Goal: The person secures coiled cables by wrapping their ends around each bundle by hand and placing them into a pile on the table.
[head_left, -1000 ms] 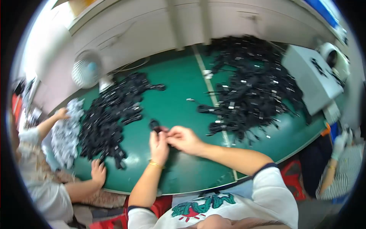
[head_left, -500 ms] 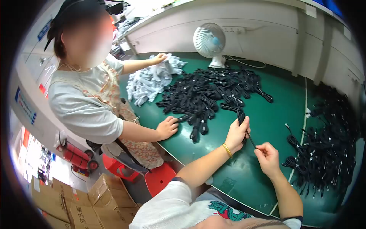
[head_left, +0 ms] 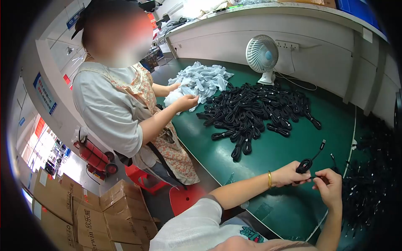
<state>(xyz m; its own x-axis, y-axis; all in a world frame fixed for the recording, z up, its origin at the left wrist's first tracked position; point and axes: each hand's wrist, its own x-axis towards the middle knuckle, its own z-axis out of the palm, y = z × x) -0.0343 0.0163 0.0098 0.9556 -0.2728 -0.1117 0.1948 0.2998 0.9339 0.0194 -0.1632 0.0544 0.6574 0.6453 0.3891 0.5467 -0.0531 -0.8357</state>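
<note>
Legible print: on the brown, rectangular cardboard box (head_left: 93,232) at lower left, dark characters 欣乐威 beside Latin letters ending in "erwin", their beginning unclear. Illegible at this scale: red characters on the white, blue-edged rectangular wall sign (head_left: 45,93); pale marks on the blue, oblong hanging sign (head_left: 75,19); green print on the white fabric shirt (head_left: 188,228).

Pale wall (head_left: 226,48) behind green table (head_left: 289,148); red stools (head_left: 184,203) alongside; bright light (head_left: 35,144) far left.
</note>
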